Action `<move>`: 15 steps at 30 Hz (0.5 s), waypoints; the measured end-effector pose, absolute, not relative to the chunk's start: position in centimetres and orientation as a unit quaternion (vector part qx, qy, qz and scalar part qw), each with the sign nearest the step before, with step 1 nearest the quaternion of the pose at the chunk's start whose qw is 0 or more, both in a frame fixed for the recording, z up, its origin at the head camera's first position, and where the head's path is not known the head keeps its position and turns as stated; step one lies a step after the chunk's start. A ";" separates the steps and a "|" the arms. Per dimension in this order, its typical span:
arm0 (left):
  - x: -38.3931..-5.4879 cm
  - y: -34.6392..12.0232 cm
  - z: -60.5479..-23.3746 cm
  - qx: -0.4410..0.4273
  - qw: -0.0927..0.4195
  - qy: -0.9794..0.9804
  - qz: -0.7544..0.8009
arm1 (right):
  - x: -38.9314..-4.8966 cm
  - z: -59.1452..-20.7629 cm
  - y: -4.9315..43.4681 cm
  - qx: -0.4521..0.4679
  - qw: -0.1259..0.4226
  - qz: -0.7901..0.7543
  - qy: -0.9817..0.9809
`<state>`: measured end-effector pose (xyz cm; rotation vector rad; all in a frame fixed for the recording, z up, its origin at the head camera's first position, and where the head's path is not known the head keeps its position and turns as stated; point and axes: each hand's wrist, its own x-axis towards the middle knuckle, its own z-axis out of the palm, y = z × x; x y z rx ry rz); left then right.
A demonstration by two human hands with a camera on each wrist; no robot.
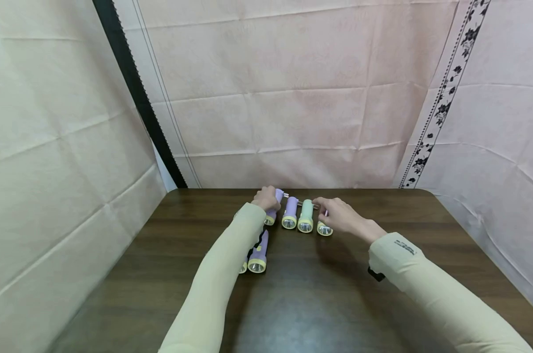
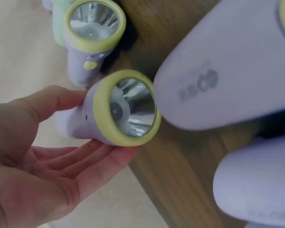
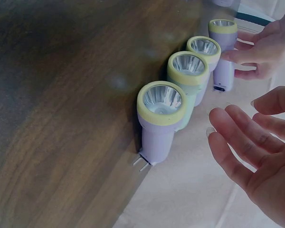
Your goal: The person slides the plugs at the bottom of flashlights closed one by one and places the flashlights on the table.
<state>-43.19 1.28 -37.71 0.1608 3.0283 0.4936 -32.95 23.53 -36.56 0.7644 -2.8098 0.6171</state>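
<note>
Fingers (image 2: 92,164) of the left hand (image 1: 265,198) are curled lightly under and beside a purple torch (image 2: 115,114), with the thumb laid along its far side — a loose grip on the leftmost torch of a row near the table's far edge. The right hand (image 1: 342,215) is held with its fingers relaxed and spread, nothing grasped; from the right wrist view it hovers just beside the end torch (image 3: 159,118) of the row, apart from it.

Four torches are seen lined up side by side, lenses facing the person: the gripped one, a second purple torch (image 1: 290,214), a mint-green torch (image 1: 306,216) and the end one. Two more purple torches (image 1: 257,255) lie nearer, by the left sleeve.

The step in hand is judged to be the setting and squaring of the row. The next move would call for the gripped torch to be nudged parallel with its neighbour and let go gently, since the round bodies could roll.

Smooth, matte plastic barrels are shown, each flared to a pale yellow ring around a shiny silver reflector; metal plug prongs stick out of the end torch's tail. A dark wood-grain table (image 1: 381,304) bears them all — slightly glossy.
</note>
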 end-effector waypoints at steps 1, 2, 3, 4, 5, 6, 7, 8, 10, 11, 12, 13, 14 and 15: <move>-43.1 1.1 -37.6 0.053 0.028 0.985 0.165 | -32.9 -36.5 23.5 0.257 0.086 0.206 -0.940; -42.9 0.9 -37.5 0.054 0.019 0.984 0.168 | -33.0 -36.4 23.4 0.257 0.088 0.208 -0.940; -42.8 0.7 -37.3 0.058 0.011 0.983 0.172 | -33.0 -36.3 23.3 0.258 0.092 0.208 -0.939; -42.6 0.6 -37.2 0.063 0.001 0.982 0.178 | -33.0 -36.2 23.3 0.258 0.095 0.210 -0.938; -42.5 0.5 -37.1 0.068 -0.009 0.980 0.185 | -33.0 -36.1 23.2 0.259 0.097 0.213 -0.937; -42.3 0.4 -37.0 0.073 -0.018 0.979 0.191 | -33.0 -36.0 23.2 0.260 0.099 0.216 -0.936; -42.2 0.2 -37.0 0.079 -0.023 0.977 0.197 | -33.0 -35.9 23.1 0.261 0.101 0.217 -0.935; -42.1 0.1 -37.0 0.086 -0.027 0.975 0.205 | -33.0 -35.9 23.1 0.261 0.102 0.220 -0.934; -41.8 -0.1 -37.1 0.099 -0.031 0.971 0.216 | -33.0 -35.8 22.9 0.260 0.102 0.221 -0.934; -41.7 -0.3 -37.2 0.104 -0.031 0.969 0.221 | -33.0 -35.8 22.8 0.259 0.102 0.220 -0.935; -41.6 -0.3 -37.3 0.110 -0.031 0.968 0.225 | -33.0 -35.8 22.8 0.259 0.102 0.217 -0.936; -41.5 -0.4 -37.4 0.115 -0.032 0.966 0.227 | -33.1 -35.9 22.7 0.259 0.103 0.214 -0.936; -41.4 -0.5 -37.4 0.119 -0.034 0.965 0.230 | -33.1 -35.9 22.6 0.260 0.102 0.211 -0.937; -41.4 -0.5 -37.5 0.121 -0.037 0.965 0.231 | -33.2 -36.0 22.4 0.261 0.102 0.209 -0.937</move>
